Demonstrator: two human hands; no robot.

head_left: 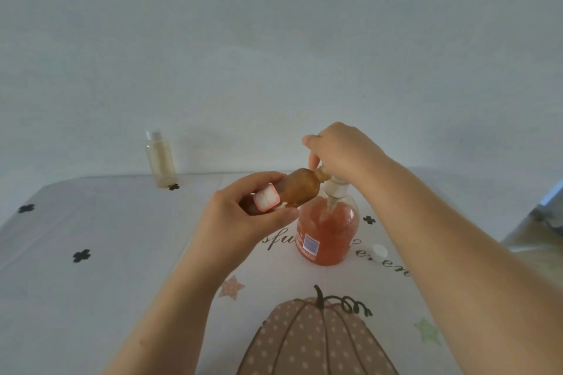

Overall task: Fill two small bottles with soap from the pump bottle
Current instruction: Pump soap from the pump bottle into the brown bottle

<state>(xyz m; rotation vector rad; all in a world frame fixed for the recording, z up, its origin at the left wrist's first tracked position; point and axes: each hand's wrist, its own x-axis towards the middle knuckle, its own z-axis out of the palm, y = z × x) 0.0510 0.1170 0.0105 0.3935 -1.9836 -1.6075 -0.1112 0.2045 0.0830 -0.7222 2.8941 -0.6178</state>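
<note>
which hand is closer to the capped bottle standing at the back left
Left. The left hand, gripping the amber bottle, is right of the capped bottle and closer to the person; the right hand is farther right, curled over the top of the pump bottle.

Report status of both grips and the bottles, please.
Left grip holds small brown bottle tilted, neck at the pump. Right grip on pump bottle top. White cap lies aside, nothing in the way.
</note>
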